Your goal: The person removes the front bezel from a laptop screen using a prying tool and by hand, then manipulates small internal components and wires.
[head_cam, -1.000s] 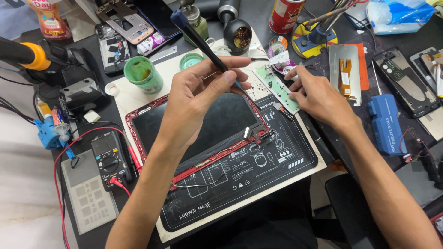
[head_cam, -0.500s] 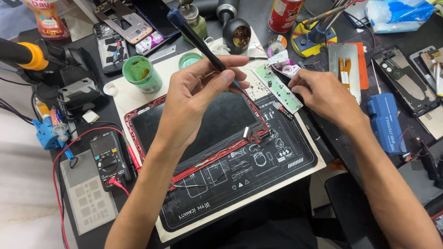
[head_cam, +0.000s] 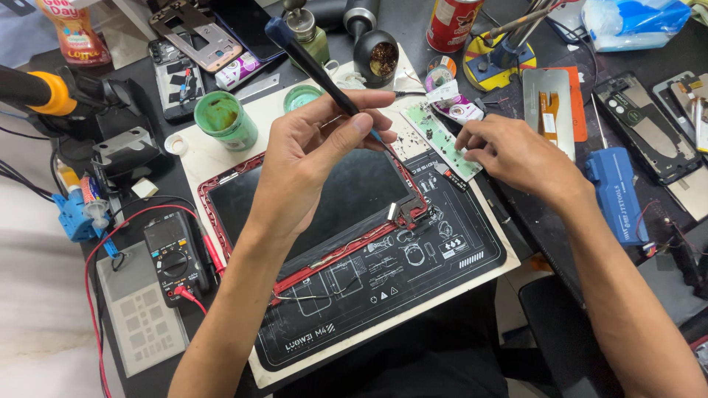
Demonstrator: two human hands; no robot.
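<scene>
My left hand (head_cam: pixel 313 158) grips a dark-handled screwdriver (head_cam: pixel 306 59) with its tip down at the upper right edge of a red-framed tablet (head_cam: pixel 324 203). The tablet lies screen-down on a black work mat (head_cam: pixel 413 295). My right hand (head_cam: pixel 512 155) rests on the bench to the right, fingertips on the end of a pale green magnetic strip (head_cam: pixel 442 140) that holds several small screws. Nothing is visibly held in that hand.
A green cup (head_cam: pixel 225 118), a black multimeter (head_cam: pixel 173 254) with red leads, a blue tool case (head_cam: pixel 616 191), a soldering tip cleaner (head_cam: pixel 380 55), a red can (head_cam: pixel 453 22), phone parts and a silver panel (head_cam: pixel 549 110) crowd the bench.
My right hand has slid a little leftward onto the green strip. My left hand and the screwdriver have barely moved.
</scene>
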